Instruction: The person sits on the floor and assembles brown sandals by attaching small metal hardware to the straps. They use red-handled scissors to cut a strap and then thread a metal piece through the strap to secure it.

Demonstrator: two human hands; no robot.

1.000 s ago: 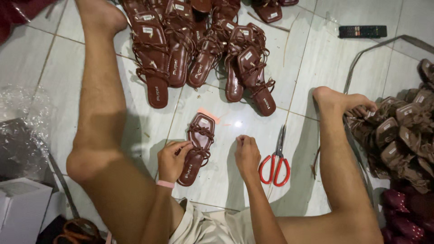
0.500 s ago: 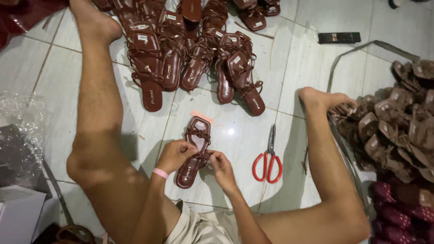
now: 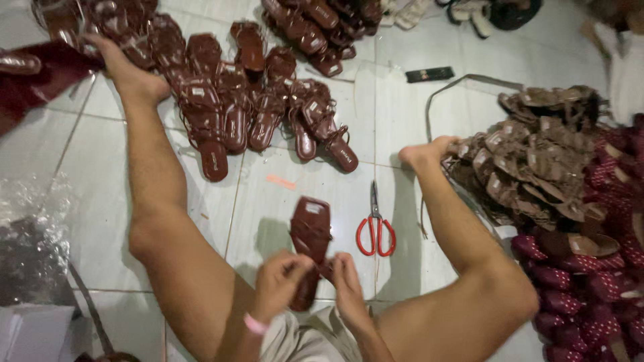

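The scene was lit by soft, fairly dim indoor light from above, with a slightly warm, reddish cast. The glossy white floor tiles showed pale, diffuse sheen instead of hard glare. Soft shadows lay on the tiles beside both legs and under the brown sandal held between the hands. The picture was mildly grainy and soft throughout. The fingers were smeared by motion. Toward the edges, things stretched and lost sharpness, especially the dark red pile at right.
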